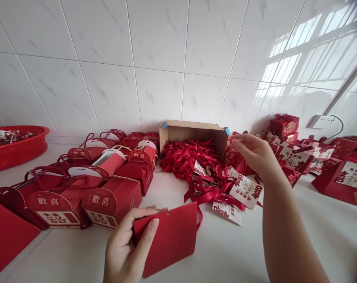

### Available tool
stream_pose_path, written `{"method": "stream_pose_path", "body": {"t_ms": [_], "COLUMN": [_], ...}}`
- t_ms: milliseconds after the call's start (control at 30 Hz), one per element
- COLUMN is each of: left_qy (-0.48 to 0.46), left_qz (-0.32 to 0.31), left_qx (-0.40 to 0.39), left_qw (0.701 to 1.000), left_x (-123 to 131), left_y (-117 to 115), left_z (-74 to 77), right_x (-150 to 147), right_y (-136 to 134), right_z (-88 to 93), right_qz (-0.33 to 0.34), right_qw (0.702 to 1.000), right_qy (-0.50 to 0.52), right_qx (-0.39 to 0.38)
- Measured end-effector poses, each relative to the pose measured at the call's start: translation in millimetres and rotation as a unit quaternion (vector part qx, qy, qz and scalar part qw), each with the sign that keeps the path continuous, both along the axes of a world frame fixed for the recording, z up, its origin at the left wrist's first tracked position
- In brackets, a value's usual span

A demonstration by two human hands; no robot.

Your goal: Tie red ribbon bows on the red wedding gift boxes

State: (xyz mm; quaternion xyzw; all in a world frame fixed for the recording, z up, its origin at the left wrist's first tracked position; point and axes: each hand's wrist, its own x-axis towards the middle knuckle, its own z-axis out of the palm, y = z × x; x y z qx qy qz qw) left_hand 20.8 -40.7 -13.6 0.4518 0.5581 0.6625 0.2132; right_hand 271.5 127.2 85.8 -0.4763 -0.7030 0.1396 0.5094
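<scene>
At the bottom centre, my left hand (126, 243) is closed round a red paper gift box (171, 237), thumb on its near face. A bit of red ribbon shows behind the box's right edge. My right hand (252, 151) is raised over the right side of the ribbon pile, fingers stretched out and apart, with nothing visible in them. Below it lie printed tags (246, 190) with red characters and cartoon figures. Loose red ribbons (185, 157) spill from a cardboard box (193, 126) lying on its side against the wall.
Several red handled gift boxes (115, 196) stand in rows on the left. A red plastic basin (21, 151) is at the far left, a hand at its edge. More tagged red boxes (333, 182) crowd the right. A socket strip (322, 122) is on the tiled wall.
</scene>
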Motion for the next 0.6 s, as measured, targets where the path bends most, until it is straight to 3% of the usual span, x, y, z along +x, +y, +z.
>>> {"method": "stream_pose_path", "body": {"t_ms": [100, 167, 233, 333, 467, 567, 600], "left_qy": [0.003, 0.013, 0.029, 0.054, 0.059, 0.024, 0.012], "left_qz": [0.015, 0.030, 0.031, 0.024, 0.027, 0.009, 0.009], "left_qx": [-0.004, -0.004, 0.003, 0.005, -0.007, -0.013, -0.015], "left_qw": [1.000, 0.999, 0.999, 0.998, 0.998, 1.000, 1.000], "left_x": [0.1, -1.2, -4.9, -11.9, -11.9, -4.2, -1.4], "left_y": [-0.7, -1.5, -2.0, -1.6, -1.4, -4.2, -5.4], "left_z": [-1.2, -3.3, -7.4, -14.4, -14.1, -7.5, -5.6], "right_x": [26.2, 45.1, 60.5, 71.8, 68.5, 58.5, 53.7], "right_y": [22.4, 35.8, 46.0, 53.1, 43.8, 22.5, 13.9], "right_z": [-19.5, -35.8, -50.2, -60.5, -45.0, -21.2, -13.8], "right_qz": [-0.032, -0.037, -0.057, -0.071, -0.073, -0.055, -0.047], "right_qw": [0.973, 0.918, 0.898, 0.890, 0.899, 0.935, 0.964], "right_qy": [-0.170, -0.274, -0.295, -0.302, -0.298, -0.249, -0.182], "right_qx": [-0.153, -0.284, -0.320, -0.335, -0.311, -0.246, -0.188]}}
